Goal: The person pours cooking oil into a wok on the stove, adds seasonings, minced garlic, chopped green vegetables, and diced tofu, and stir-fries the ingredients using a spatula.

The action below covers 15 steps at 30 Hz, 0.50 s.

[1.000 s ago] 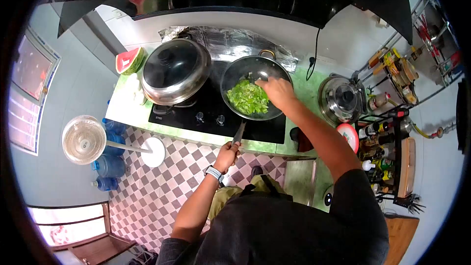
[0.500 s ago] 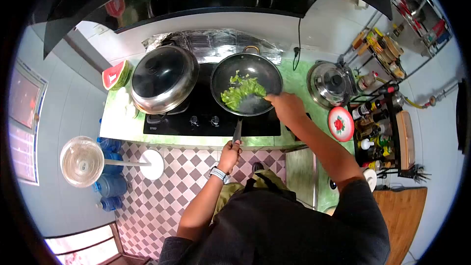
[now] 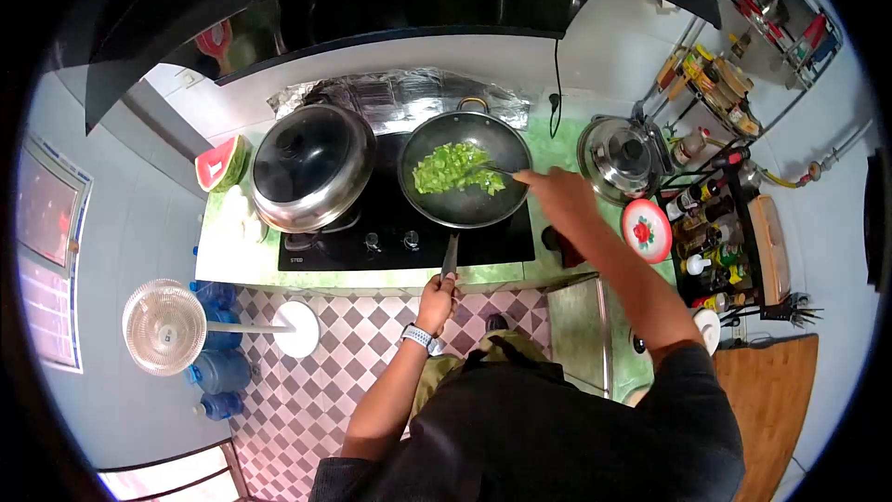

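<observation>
Chopped green vegetables (image 3: 451, 168) lie in a dark wok (image 3: 465, 212) on the right side of the black cooktop (image 3: 344, 253). My left hand (image 3: 437, 304) is closed around the wok's long handle (image 3: 451, 256), near the counter's front edge. Over the wok's right rim, my right hand (image 3: 559, 195) is closed on a cooking spatula (image 3: 498, 169). Its far end rests among the greens, partly covered by them, so the blade's shape is unclear. A large lidded steel pot (image 3: 314, 167) stands left of the wok.
A cut watermelon (image 3: 221, 165) sits at the counter's left end. To the right are a lidded steel pot (image 3: 621, 160), a red-rimmed floral plate (image 3: 646, 231) and a rack of bottles (image 3: 715, 251). A range hood (image 3: 400, 5) overhangs the stove. A fan (image 3: 165, 327) stands at lower left.
The greens have shifted and spread wider across the wok. My right hand has moved slightly right and up with the spatula, whose shaft shows more clearly. My left hand keeps its grip.
</observation>
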### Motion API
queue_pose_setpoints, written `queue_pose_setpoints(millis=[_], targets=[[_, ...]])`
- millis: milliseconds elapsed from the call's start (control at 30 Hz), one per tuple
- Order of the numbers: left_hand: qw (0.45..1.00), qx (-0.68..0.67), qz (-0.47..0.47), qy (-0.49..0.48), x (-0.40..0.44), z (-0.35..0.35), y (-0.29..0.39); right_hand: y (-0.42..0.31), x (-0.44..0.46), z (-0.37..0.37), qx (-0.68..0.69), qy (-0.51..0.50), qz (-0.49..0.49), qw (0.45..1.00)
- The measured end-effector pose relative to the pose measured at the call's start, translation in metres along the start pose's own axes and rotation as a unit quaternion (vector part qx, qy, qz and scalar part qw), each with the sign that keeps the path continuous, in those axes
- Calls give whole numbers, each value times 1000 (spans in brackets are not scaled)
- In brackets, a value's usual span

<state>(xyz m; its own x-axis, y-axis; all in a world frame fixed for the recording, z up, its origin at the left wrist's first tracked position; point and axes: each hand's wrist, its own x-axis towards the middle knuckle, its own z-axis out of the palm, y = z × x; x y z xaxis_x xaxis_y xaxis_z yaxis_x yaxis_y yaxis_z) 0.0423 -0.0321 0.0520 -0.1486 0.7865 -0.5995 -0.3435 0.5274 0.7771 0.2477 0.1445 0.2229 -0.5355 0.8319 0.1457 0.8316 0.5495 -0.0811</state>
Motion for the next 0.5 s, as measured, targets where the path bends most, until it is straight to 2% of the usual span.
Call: queue_pose_setpoints(millis=[33, 67, 133, 167, 200, 267, 333, 400, 433, 467, 500], targets=[[1000, -6, -6, -1, -4, 0, 6, 7, -2, -18, -63, -42, 5, 997], [1000, -10, -4, 2, -3, 1, 5, 19, 1, -18, -64, -41, -1, 997], [1000, -5, -1, 9, -4, 2, 3, 39, 8, -7, -125, -85, -65, 986], [1000, -4, 0, 11, -2, 2, 2, 44, 13, 7, -109, -55, -118, 985], [1000, 7, 10, 11, -1, 2, 0, 45, 22, 23, -107, -55, -118, 986], [1000, 17, 17, 14, -5, 5, -2, 34, 44, 40, -66, 32, -129, 989], [1000, 18, -4, 12, -8, 5, 5, 37, 58, 30, -67, 11, -113, 991], [1000, 17, -4, 16, -10, 4, 4, 51, 71, 16, 49, -17, -51, 997], [999, 30, -2, 19, -11, 4, 6, 64, 83, 11, -30, -19, -108, 993], [999, 43, 0, 22, -11, 5, 7, 84, 96, 15, -29, -19, -114, 993], [999, 42, 0, 25, -12, 5, 8, 106, 109, 26, 9, -64, -52, 997]])
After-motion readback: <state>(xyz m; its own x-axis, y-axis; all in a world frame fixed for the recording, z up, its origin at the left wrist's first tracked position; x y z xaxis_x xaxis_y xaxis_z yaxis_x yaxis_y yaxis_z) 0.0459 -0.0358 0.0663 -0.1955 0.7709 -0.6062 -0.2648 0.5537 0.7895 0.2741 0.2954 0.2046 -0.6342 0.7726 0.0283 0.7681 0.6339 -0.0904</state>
